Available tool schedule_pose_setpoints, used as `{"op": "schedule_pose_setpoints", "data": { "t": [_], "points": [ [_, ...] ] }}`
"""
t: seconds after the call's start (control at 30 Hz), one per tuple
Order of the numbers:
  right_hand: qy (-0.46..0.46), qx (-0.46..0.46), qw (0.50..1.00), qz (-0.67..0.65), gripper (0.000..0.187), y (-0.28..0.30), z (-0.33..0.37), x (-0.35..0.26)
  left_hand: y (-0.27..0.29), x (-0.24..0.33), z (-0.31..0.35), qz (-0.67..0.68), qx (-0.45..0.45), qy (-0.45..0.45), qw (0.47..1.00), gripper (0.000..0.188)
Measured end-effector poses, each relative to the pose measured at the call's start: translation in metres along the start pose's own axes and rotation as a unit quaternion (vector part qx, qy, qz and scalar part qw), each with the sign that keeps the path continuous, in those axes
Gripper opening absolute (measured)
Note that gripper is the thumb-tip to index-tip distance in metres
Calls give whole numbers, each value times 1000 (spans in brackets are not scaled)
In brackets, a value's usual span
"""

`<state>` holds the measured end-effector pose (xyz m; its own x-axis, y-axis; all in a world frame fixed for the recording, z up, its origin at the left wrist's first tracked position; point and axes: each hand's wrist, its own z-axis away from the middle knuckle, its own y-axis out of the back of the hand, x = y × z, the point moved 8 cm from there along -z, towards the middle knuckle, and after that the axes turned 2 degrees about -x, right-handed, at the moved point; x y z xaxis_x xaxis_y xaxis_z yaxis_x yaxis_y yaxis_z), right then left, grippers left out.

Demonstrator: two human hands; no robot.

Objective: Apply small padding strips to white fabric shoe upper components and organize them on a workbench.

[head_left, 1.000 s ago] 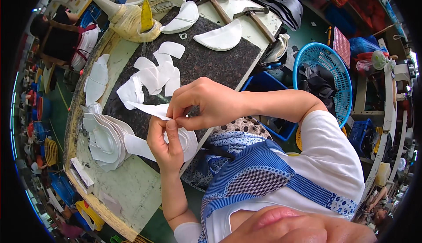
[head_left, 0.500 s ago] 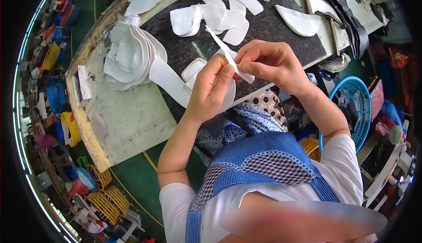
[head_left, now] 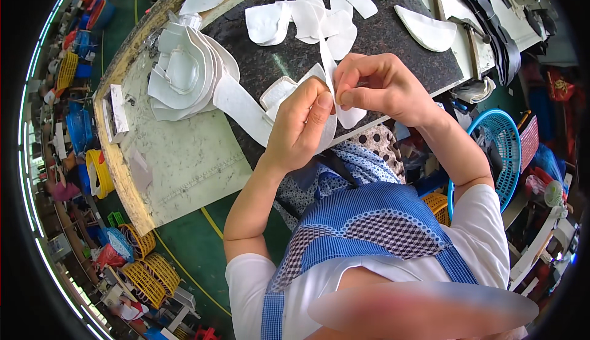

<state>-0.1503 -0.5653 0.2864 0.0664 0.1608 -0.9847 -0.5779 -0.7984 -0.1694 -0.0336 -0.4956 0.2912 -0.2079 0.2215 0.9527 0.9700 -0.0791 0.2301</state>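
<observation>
Head view, our only one. The freshest change is in the held white piece (head_left: 327, 63): we see it nearly edge-on, a narrow sliver rising between the hands, its tip pointing away from the body. Our left hand (head_left: 301, 118) is folded closed, pinching its lower part between thumb and curled forefinger. Our right hand (head_left: 340, 94) has thumb and forefinger drawn together beside its edge, the other fingers curled; we cannot tell whether those tips grip it. We judge that the handling is ongoing, since the piece is off the counter (head_left: 184, 174) and both hands are at it.

Against half a second ago: the sliver slants less, and the right fingertips, then over its face, now sit at its side. A second ago it points leftward and the whole view is turned differently. The loose rounded pieces (head_left: 307, 17) keep their scatter on the dark speckled slab (head_left: 424, 63); the nested stack (head_left: 215, 82) and long strip (head_left: 243, 109) keep their places to the left. Below the right hand shows a white end (head_left: 351, 117); whether it belongs to the held piece, we cannot tell.
</observation>
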Motion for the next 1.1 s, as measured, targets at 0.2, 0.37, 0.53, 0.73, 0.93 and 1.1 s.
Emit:
{"op": "schedule_pose_setpoints", "data": {
  "t": [0.2,0.37,0.53,0.73,0.93,1.1],
  "points": [
    [16,33,999,-25,13,-1,0,0,4,0,-2,36,8,5,999,20],
    [33,27,998,35,13,-3,2,-5,5,4,1,-49,25,-28,998,14],
    [17,20,998,66,14,-1,1,-4,4,8,1,-78,33,-55,995,19],
    [-7,16,1000,-16,15,-3,2,-2,3,16,-1,-103,34,-71,992,18],
    [-22,21,994,106,10,1,-3,-6,4,18,-7,-214,35,-97,971,8],
    [68,26,976,206,9,-8,-4,-31,2,36,-6,-301,38,-129,944,6]
  ]
}}
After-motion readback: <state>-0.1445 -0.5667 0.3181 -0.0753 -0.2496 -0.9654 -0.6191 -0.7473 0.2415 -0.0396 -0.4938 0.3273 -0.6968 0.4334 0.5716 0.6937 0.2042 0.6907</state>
